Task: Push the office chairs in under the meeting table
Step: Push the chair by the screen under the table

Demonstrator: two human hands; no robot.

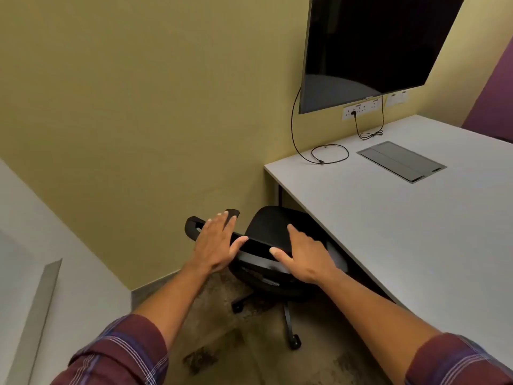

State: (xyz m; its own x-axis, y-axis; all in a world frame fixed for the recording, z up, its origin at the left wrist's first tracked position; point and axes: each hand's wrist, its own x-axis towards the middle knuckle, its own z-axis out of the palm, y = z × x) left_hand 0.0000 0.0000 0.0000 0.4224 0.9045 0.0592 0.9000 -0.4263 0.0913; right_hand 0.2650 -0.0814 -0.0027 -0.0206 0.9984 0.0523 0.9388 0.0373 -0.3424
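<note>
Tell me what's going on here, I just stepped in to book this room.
A person is pushing a black office chair toward the white meeting table. The left hand and right hand lie flat and open on top of its backrest. The seat is partly under the table edge, while the backrest and wheeled base are not yet under it.

Head view, single wide-angle camera.
Looks forward and down, close over the chair back (258, 251); frame seemingly tilted.
</note>
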